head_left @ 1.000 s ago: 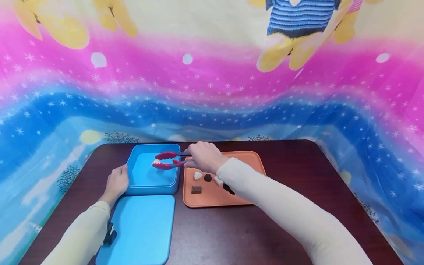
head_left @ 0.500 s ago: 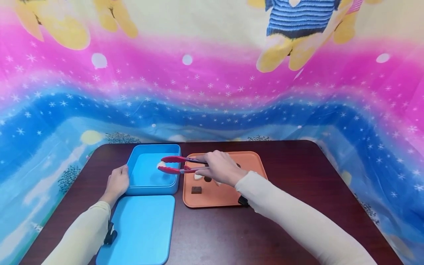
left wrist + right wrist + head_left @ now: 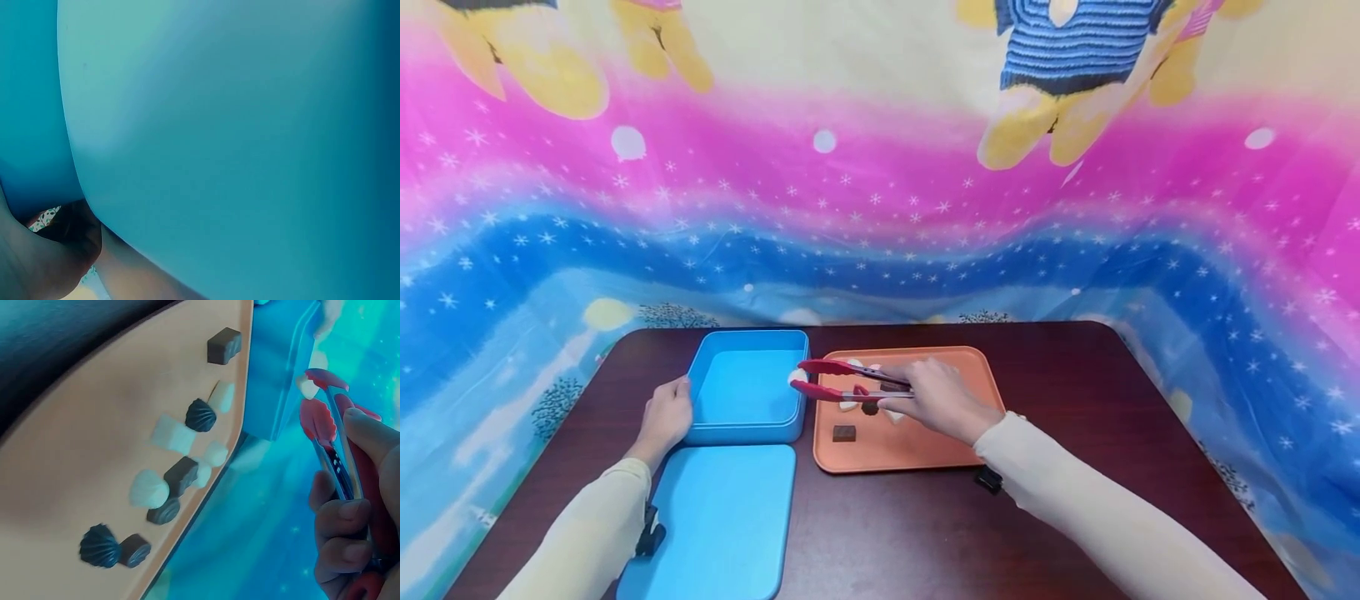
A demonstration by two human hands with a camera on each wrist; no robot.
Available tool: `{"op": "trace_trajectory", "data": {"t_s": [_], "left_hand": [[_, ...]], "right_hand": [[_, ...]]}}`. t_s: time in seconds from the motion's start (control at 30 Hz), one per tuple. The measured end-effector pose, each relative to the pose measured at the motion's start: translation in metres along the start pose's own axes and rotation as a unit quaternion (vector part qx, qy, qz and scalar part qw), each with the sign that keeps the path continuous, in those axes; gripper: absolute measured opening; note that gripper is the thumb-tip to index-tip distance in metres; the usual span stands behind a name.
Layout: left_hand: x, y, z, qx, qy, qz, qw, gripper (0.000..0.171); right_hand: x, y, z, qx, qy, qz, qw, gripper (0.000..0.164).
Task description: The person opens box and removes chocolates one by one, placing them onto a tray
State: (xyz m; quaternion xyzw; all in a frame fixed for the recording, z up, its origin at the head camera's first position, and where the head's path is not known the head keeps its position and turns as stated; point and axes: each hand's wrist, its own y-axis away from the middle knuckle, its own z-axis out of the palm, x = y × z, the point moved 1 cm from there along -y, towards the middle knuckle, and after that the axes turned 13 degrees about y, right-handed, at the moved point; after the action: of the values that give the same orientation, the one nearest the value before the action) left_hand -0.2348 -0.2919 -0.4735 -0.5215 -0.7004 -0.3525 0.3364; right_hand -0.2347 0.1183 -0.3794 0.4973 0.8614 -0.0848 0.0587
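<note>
In the head view my left hand [image 3: 666,414] holds the left wall of an uncovered blue box [image 3: 745,434]. The left wrist view shows blue plastic [image 3: 231,156] close up, with part of the hand at lower left. My right hand [image 3: 942,398] grips red-tipped tongs [image 3: 820,391] over the orange tray [image 3: 910,450]. A small white piece, like a chocolate [image 3: 797,377], is pinched between the tong tips, near the box's right rim. On the tray lie several white and dark chocolate-like pieces, among them a dark fluted one [image 3: 200,415] and a brown block [image 3: 844,433].
A flat blue lid [image 3: 715,517] lies in front of the box, beside my left forearm. The dark wooden table [image 3: 880,533] carries everything. Behind it hangs a patterned cloth [image 3: 880,208]. The tray stands just right of the box.
My right hand has moved right, drawing the tongs and white piece from over the box's inside to its right rim. My left hand stays on the box.
</note>
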Motion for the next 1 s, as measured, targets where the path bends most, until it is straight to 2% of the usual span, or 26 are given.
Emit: {"op": "trace_trajectory", "data": {"t_s": [0.17, 0.77, 1.0], "left_hand": [[0.0, 0.0, 0.0, -0.001, -0.002, 0.003, 1.0, 0.067], [-0.003, 0.0, 0.001, 0.015, 0.004, 0.014, 0.9998, 0.066], [-0.004, -0.001, 0.001, 0.01, 0.004, 0.01, 0.9999, 0.066]], "right_hand": [[0.01, 0.011, -0.003, 0.01, -0.007, 0.025, 1.0, 0.047], [0.044, 0.055, -0.006, 0.056, 0.021, 0.053, 0.997, 0.054], [0.055, 0.076, -0.009, 0.028, 0.002, 0.093, 0.995, 0.057]]}}
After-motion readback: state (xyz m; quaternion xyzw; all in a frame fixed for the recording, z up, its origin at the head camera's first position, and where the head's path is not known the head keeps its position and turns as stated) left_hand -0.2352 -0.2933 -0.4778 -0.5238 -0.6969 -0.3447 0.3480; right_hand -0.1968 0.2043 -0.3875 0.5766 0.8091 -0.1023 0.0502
